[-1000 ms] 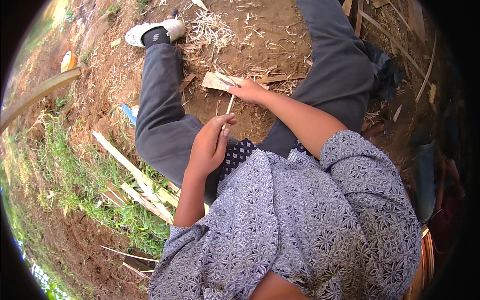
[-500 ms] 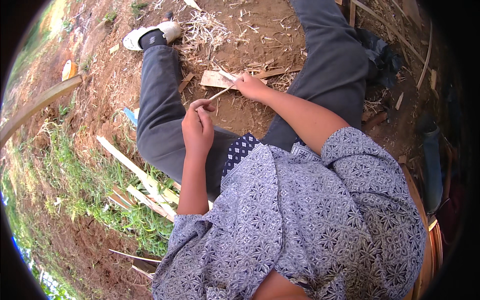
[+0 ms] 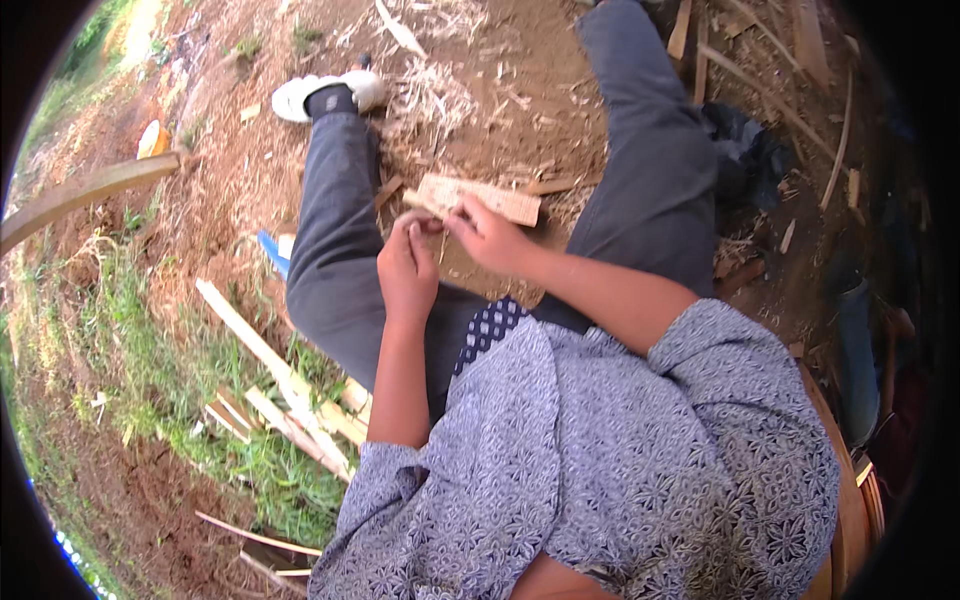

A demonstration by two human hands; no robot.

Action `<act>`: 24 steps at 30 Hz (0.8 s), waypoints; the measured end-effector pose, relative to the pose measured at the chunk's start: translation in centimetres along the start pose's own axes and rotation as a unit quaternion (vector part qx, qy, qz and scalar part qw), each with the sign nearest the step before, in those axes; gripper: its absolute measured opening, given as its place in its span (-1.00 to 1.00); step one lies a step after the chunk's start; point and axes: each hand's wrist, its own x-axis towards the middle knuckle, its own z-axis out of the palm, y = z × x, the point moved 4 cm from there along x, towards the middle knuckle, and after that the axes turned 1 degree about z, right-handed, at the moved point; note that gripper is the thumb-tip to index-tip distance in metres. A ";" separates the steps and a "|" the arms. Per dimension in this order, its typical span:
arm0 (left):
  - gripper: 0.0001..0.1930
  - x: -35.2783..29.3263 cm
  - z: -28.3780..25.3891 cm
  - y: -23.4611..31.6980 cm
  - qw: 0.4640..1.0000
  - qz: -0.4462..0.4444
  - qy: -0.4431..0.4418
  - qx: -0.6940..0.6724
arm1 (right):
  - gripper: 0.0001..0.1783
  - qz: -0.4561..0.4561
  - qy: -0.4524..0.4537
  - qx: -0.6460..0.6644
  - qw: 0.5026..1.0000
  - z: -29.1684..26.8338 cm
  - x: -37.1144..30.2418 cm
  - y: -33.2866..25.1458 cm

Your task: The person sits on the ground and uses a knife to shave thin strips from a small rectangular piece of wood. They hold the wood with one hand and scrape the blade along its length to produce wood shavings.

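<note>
My left hand (image 3: 408, 262) is closed, its thumb and fingers pinched together above my left thigh. The thin wooden stick it gripped a moment ago is now mostly hidden by the fingers. Right beside it, my right hand (image 3: 490, 236) is closed around a pale, narrow flat piece (image 3: 424, 204), whose end juts out over the left fingertips; blur hides whether it is a blade, a handle or wood. The hands nearly touch. Beyond them, on the soil between my legs, lies a flat pale wooden board (image 3: 490, 197).
Wood shavings (image 3: 435, 95) are scattered past my left shoe (image 3: 295, 98). Long split strips (image 3: 265, 345) lie in the grass at left, near a curved wooden pole (image 3: 95, 195). A dark plastic sheet (image 3: 745, 155) and more strips (image 3: 765, 95) are at right.
My right hand has drawn back toward my left hand, closing the gap that the thin stick spanned. The pale piece came with it. The whole view has shifted slightly.
</note>
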 end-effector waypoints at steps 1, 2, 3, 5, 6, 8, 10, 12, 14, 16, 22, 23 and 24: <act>-0.76 -0.1 0.1 -0.4 1.000 0.011 0.006 0.004 | -0.57 0.000 0.011 -0.031 0.999 -0.4 0.6 0.8; -0.75 -0.4 0.0 -0.3 1.000 0.018 0.009 0.007 | -0.57 0.005 0.022 -0.062 0.998 -0.7 1.3 2.6; -0.75 -0.2 -0.2 0.0 1.000 0.018 0.003 0.018 | -0.57 0.084 0.030 -0.136 0.987 -1.3 2.3 6.2; -0.74 -0.8 -0.3 -0.2 1.000 0.005 -0.003 0.022 | -0.56 0.150 0.013 -0.232 0.961 -2.4 3.2 8.6; -0.74 -0.8 -0.1 -0.1 1.000 0.003 -0.013 0.011 | -0.55 0.140 -0.001 -0.255 0.957 -2.9 3.2 8.1; -0.75 -1.0 0.0 0.8 0.999 0.002 -0.036 0.010 | -0.56 0.138 -0.023 -0.233 0.962 -3.5 3.1 6.9; -0.76 -1.4 0.4 2.0 0.999 0.007 -0.051 0.018 | -0.57 0.115 -0.042 -0.232 0.965 -4.0 2.9 6.2; -0.82 -1.7 0.9 1.2 0.998 0.021 -0.055 0.003 | -0.57 0.127 -0.029 -0.225 0.965 -4.3 2.8 8.2; -0.82 -1.7 1.3 1.0 0.995 0.041 -0.086 0.000 | -0.56 0.144 -0.009 -0.245 0.959 -5.1 2.7 10.1; -0.82 -2.3 0.6 0.9 0.996 0.025 -0.085 -0.003 | -0.53 0.173 -0.047 -0.257 0.950 -4.8 2.7 10.1; -0.78 -3.7 0.5 2.1 0.994 0.020 -0.099 -0.042 | -0.48 0.140 0.065 -0.241 0.958 -6.1 2.0 9.8; -0.77 -4.2 -0.4 1.4 0.996 0.026 -0.082 -0.023 | -0.48 0.187 0.057 -0.200 0.960 -4.5 1.1 6.2; -0.76 -4.1 0.1 1.7 0.995 0.047 -0.085 -0.020 | -0.48 0.167 0.055 -0.170 0.970 -5.2 0.6 6.1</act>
